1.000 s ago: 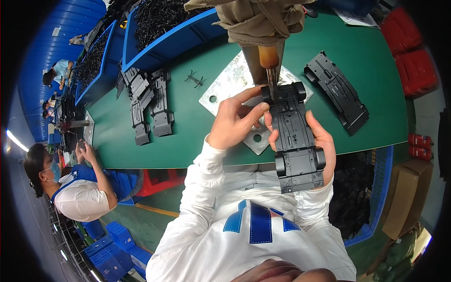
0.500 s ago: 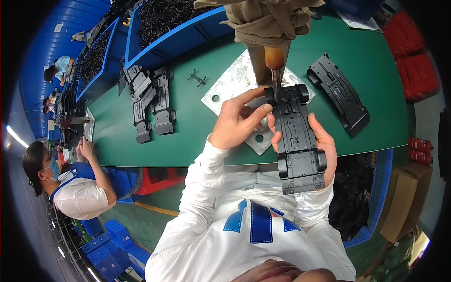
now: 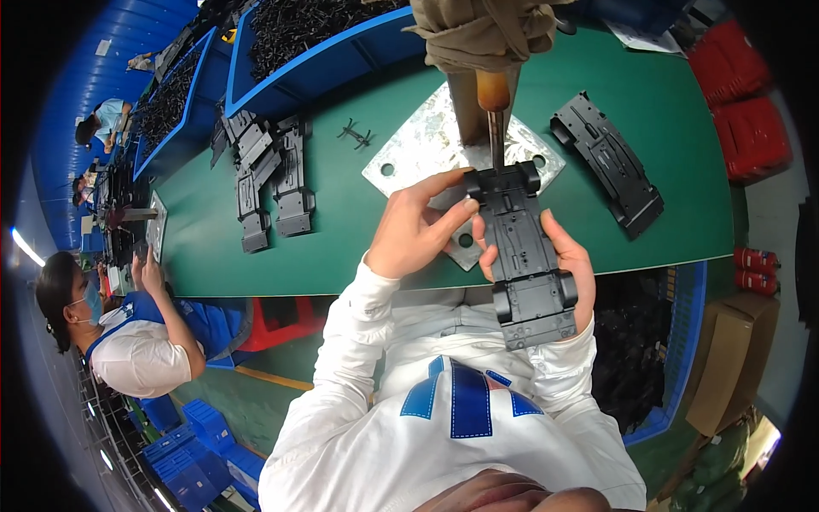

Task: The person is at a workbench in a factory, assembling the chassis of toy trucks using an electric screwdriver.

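Note:
A long black plastic chassis (image 3: 522, 243), like the underside of a toy car, is held between my two hands above the table's near edge. My left hand (image 3: 416, 226) pinches its far left corner with the thumb and fingers. My right hand (image 3: 570, 266) wraps the right side from underneath, fingertips showing on the left side. Just beyond the chassis, a metal rod with an amber handle (image 3: 493, 92) points down, its tip close to the far end; I cannot tell whether they touch. Behind it a post rises from a shiny metal plate (image 3: 409, 145).
Another black chassis (image 3: 610, 166) lies to the right, several more (image 3: 294, 188) on the left. A small black part (image 3: 354, 134) rests on the green table (image 3: 358, 239). Blue bins (image 3: 333, 72) of black parts stand behind. At the left sits a co-worker (image 3: 141, 341).
The chassis and both hands have shifted slightly left and toward me. The rod's tip, earlier overlapping the chassis, now appears at its far edge. My grip looks the same.

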Tool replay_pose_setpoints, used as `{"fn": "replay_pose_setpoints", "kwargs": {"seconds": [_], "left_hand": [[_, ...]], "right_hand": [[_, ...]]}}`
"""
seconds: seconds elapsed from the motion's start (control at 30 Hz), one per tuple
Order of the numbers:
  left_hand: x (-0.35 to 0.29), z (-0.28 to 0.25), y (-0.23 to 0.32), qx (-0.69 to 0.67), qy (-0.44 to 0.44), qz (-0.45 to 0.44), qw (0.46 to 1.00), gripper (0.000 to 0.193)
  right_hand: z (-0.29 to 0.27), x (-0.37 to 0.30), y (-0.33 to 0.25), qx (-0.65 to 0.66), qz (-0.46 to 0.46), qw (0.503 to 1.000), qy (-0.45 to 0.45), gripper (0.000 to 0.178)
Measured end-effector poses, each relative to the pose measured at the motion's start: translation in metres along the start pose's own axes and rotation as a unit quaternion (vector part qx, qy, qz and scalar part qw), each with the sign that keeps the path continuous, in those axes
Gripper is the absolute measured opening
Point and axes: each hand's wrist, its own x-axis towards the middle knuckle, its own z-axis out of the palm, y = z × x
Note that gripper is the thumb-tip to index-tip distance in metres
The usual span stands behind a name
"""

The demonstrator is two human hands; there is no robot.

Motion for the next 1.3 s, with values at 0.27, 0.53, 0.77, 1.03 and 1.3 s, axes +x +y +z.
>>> {"fn": "replay_pose_setpoints", "kwargs": {"seconds": [0.27,0.53,0.77,1.03,1.3], "left_hand": [[-0.048,-0.010,-0.021,0.132,0.038,0.164,0.977,0.055],[-0.077,0.003,-0.057,0.057,0.172,0.296,0.938,0.062],[-0.089,-0.002,-0.060,0.056,0.191,0.335,0.921,0.061],[-0.094,-0.006,-0.070,0.029,0.202,0.339,0.918,0.056],[-0.096,-0.009,-0.072,0.016,0.207,0.337,0.918,0.056]], "right_hand": [[0.000,-0.022,0.044,-0.385,-0.133,0.913,0.024,0.055],[-0.010,-0.045,0.062,-0.661,-0.196,0.710,-0.147,0.054],[-0.007,-0.049,0.079,-0.721,-0.250,0.627,-0.155,0.046],[-0.006,-0.049,0.090,-0.746,-0.272,0.585,-0.162,0.043],[-0.004,-0.049,0.093,-0.757,-0.273,0.574,-0.151,0.039]]}}
